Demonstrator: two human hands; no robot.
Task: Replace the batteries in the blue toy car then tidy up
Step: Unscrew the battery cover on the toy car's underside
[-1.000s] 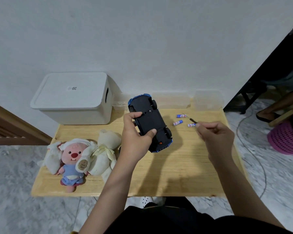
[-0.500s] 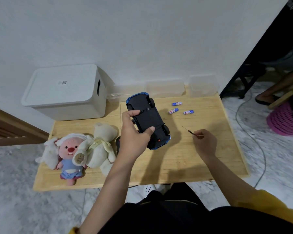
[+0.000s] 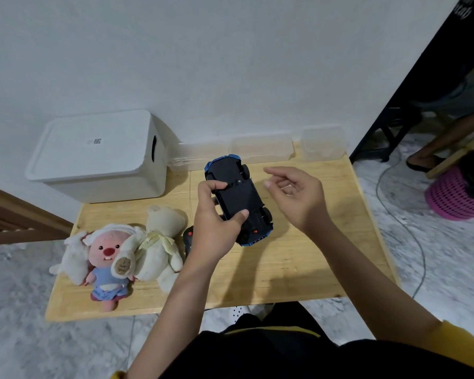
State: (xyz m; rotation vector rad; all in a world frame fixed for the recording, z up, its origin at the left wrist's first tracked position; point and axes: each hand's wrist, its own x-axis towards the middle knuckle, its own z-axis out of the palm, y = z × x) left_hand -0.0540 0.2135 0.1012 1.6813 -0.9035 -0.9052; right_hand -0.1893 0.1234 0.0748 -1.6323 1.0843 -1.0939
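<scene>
I see the toy car (image 3: 240, 199) showing a black underside with blue trim at both ends and a small red spot near its rear. The surface (image 3: 298, 263) is pale yellow wood with fine grain lines. My view takes in a white storage box (image 3: 99, 157), a cream teddy bear (image 3: 162, 242) with a pale yellow ribbon, and a pink plush (image 3: 107, 258) in a blue dress with a red nose. The floor (image 3: 435, 255) is grey-white marble, the basket (image 3: 454, 195) bright pink lattice, my sleeve (image 3: 460, 337) yellow.
</scene>
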